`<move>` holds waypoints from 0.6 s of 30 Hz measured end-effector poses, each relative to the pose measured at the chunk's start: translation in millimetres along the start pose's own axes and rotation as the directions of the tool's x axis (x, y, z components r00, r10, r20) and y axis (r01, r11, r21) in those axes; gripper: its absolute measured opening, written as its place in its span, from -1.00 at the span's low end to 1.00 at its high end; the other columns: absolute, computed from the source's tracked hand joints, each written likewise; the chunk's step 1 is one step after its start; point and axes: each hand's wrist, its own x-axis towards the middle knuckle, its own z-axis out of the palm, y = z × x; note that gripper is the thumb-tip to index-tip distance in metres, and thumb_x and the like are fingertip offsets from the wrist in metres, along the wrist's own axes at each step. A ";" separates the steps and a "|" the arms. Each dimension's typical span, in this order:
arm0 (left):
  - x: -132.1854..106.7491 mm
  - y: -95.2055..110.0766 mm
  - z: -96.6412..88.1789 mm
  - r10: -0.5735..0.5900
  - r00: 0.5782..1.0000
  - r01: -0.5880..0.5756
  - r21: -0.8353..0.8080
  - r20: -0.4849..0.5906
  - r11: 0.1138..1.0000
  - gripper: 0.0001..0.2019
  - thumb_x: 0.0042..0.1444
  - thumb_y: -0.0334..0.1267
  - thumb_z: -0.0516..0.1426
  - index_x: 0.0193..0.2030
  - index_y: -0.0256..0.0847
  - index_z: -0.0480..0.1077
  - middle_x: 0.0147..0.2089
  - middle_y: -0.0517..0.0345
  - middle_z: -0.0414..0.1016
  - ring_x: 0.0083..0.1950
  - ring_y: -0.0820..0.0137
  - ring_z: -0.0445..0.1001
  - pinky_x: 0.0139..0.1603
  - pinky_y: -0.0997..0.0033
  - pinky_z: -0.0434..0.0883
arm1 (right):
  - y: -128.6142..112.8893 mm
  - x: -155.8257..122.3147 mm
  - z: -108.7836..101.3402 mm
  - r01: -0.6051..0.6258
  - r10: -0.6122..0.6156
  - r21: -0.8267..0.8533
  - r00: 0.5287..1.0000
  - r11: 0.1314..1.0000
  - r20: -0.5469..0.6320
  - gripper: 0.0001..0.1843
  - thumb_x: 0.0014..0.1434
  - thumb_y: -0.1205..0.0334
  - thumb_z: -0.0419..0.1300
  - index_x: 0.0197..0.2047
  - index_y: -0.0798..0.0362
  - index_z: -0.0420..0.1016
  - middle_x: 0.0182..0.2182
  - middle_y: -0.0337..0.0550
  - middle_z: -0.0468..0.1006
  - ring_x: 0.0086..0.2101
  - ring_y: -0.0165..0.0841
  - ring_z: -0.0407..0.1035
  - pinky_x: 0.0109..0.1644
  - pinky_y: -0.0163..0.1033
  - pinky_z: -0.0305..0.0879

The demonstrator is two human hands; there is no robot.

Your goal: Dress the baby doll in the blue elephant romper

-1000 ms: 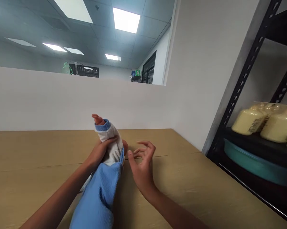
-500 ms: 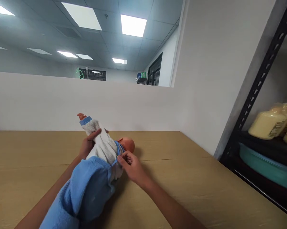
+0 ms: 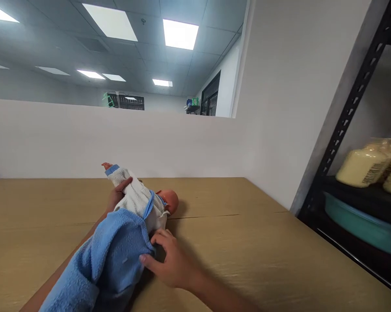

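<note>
A baby doll (image 3: 169,200) lies tilted above the wooden table, its bald head toward the right and one small hand up at the left. It wears a white terry top (image 3: 133,197) with blue trim. Soft blue terry cloth (image 3: 114,251) covers its lower part and stretches toward me. My left hand (image 3: 119,193) is wrapped around the doll from the left, thumb over the white top. My right hand (image 3: 167,258) is at the right edge of the blue cloth, thumb and fingers apart; the fingertips touch or nearly touch the cloth. The doll's face is turned away.
The wooden table (image 3: 231,251) meets a low white wall (image 3: 68,143) at the back. On the right stands a black metal shelf (image 3: 337,134) with cream-yellow bottles (image 3: 361,167) in clear wrap and a teal basin (image 3: 361,225) below.
My right hand has let go of the blue trim near the doll's neck and moved down toward me, to the blue cloth. The doll has shifted slightly left and lower.
</note>
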 end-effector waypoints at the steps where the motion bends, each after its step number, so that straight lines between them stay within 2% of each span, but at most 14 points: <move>1: 2.2 0.1 -2.7 0.000 1.000 0.000 -0.001 0.007 1.000 -0.88 0.11 -0.34 0.32 -0.23 -0.29 0.51 -0.39 0.05 0.65 -0.43 0.13 0.70 -0.30 0.20 0.74 | 0.6 0.9 -0.5 -0.013 0.013 0.021 1.000 1.000 -0.005 -0.75 0.20 0.14 0.36 -0.28 -0.02 0.34 -0.30 -0.29 0.38 -0.23 -0.31 0.29 -0.09 -0.20 0.21; 4: 9.8 -0.7 -10.7 -0.004 1.000 0.004 0.004 0.022 1.000 -0.88 0.15 -0.32 0.32 -0.22 -0.26 0.48 -0.40 0.11 0.64 -0.45 0.20 0.68 -0.31 0.25 0.73 | 5.2 4.9 -3.2 -0.089 0.091 0.071 0.996 0.993 -0.018 -0.83 0.28 0.22 0.23 -0.27 -0.04 0.27 -0.46 -0.40 0.22 -0.42 -0.40 0.10 -0.31 -0.27 0.04; 6: 14.0 -2.2 -15.1 -0.007 0.999 0.007 0.010 0.038 1.000 -0.86 0.13 -0.32 0.33 -0.22 -0.24 0.46 -0.40 0.14 0.64 -0.45 0.23 0.68 -0.28 0.28 0.72 | 13.1 9.1 -4.3 -0.116 0.119 0.105 0.993 0.988 -0.025 -0.83 0.28 0.23 0.22 -0.27 -0.04 0.26 -0.49 -0.42 0.19 -0.44 -0.41 0.07 -0.34 -0.28 0.00; 9: 15.8 -6.0 -18.2 -0.009 0.998 0.007 0.018 0.067 1.000 -0.84 0.09 -0.33 0.34 -0.23 -0.22 0.46 -0.41 0.16 0.64 -0.44 0.22 0.68 -0.23 0.29 0.73 | 29.7 15.9 -2.1 -0.131 0.134 0.180 0.991 0.975 -0.005 -0.85 0.27 0.21 0.22 -0.24 -0.03 0.28 -0.44 -0.39 0.28 -0.38 -0.40 0.17 -0.29 -0.30 0.11; 12: 11.9 -10.8 -15.7 -0.030 0.996 0.027 0.039 0.088 0.999 -0.86 0.09 -0.33 0.34 -0.25 -0.21 0.48 -0.41 0.10 0.66 -0.42 0.17 0.69 -0.28 0.27 0.73 | 41.5 18.3 2.2 -0.131 0.129 0.236 0.991 0.963 0.022 -0.82 0.25 0.14 0.25 -0.17 -0.03 0.32 -0.34 -0.32 0.41 -0.30 -0.35 0.30 -0.22 -0.28 0.23; 14: 8.3 -13.5 -12.0 -0.045 0.994 0.040 0.053 0.100 0.998 -0.87 0.09 -0.32 0.34 -0.25 -0.21 0.50 -0.40 0.07 0.68 -0.42 0.15 0.69 -0.33 0.27 0.72 | 42.2 16.3 3.5 -0.135 0.134 0.242 0.991 0.961 0.020 -0.75 0.18 0.15 0.32 -0.16 -0.02 0.33 -0.32 -0.32 0.44 -0.30 -0.34 0.31 -0.21 -0.27 0.23; 18: 2.3 -15.3 -6.8 -0.056 0.992 0.047 0.081 0.115 0.996 -0.86 0.07 -0.33 0.36 -0.26 -0.21 0.51 -0.41 0.09 0.68 -0.46 0.21 0.67 -0.37 0.36 0.69 | 28.3 7.2 -0.5 -0.162 0.168 0.117 0.985 0.980 -0.046 -0.68 0.08 0.22 0.42 -0.18 -0.03 0.37 -0.30 -0.28 0.51 -0.26 -0.28 0.37 -0.16 -0.23 0.24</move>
